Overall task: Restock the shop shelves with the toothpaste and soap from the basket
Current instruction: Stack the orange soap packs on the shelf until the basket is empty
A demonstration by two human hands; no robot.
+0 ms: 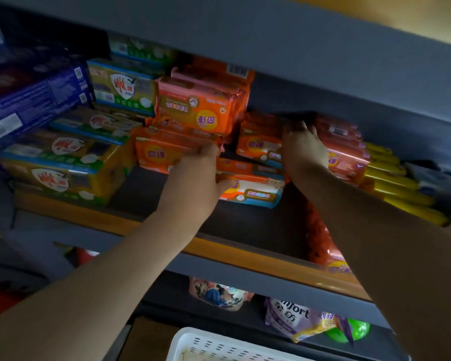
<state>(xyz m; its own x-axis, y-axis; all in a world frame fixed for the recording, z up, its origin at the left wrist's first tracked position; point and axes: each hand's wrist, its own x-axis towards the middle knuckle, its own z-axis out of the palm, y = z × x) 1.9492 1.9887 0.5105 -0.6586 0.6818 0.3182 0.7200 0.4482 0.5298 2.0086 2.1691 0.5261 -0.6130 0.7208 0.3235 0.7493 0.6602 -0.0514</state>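
Observation:
Orange soap packs fill the middle of the dark shelf (151, 201). My left hand (195, 183) presses against an orange soap pack (159, 152) at the stack's lower left, fingers on its top edge and thumb touching an orange-and-blue pack (255, 190) lying flat. My right hand (303, 152) reaches deeper and grips the left edge of an upright orange-pink soap pack (345, 157). Another orange pack (195, 108) sits on top of the stack. The white basket (219, 346) shows at the bottom edge.
Yellow-and-green soap boxes (60, 168) stand at the left, blue boxes (34, 100) beyond them. Yellow packs (399, 183) lie at the right. The upper shelf board (323, 61) hangs low over the stack. Softener bags (294, 319) sit on the shelf below.

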